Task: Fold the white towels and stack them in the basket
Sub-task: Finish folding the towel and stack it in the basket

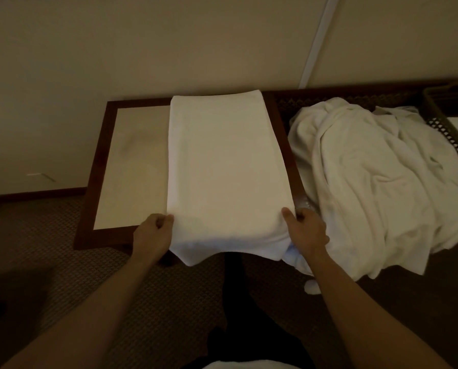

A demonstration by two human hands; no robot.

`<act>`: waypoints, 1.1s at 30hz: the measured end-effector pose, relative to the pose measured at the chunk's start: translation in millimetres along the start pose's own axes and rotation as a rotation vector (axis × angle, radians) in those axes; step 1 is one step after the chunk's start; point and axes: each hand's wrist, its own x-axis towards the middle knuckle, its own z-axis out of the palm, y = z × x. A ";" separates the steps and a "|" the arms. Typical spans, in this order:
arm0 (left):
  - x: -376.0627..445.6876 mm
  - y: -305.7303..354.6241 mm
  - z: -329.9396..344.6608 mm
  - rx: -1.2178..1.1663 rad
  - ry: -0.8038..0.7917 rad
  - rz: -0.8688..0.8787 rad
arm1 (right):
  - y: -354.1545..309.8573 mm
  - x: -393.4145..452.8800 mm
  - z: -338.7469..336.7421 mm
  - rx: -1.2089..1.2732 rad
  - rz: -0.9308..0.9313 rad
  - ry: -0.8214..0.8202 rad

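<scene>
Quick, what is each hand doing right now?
Left hand: pinches the near left corner of the folded towel.
Right hand: grips the towel's near right corner.

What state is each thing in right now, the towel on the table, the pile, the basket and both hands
folded towel: lying flat in a long strip on the table, near end overhanging the edge
left hand: pinching the towel's near left corner
right hand: gripping the near right corner
towel pile: crumpled, unfolded, right of the table
basket: at far right, something white inside
</scene>
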 end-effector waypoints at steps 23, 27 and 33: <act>48.2 16.7 9.3 0.026 -0.004 -0.075 | -39.8 24.2 17.7 -0.243 0.102 0.046; 63.9 35.6 10.9 -0.093 0.021 -0.091 | -52.6 48.8 18.2 -0.210 0.008 -0.019; 92.7 48.6 15.5 -0.134 0.075 -0.118 | -69.8 77.6 18.1 -0.154 -0.049 0.008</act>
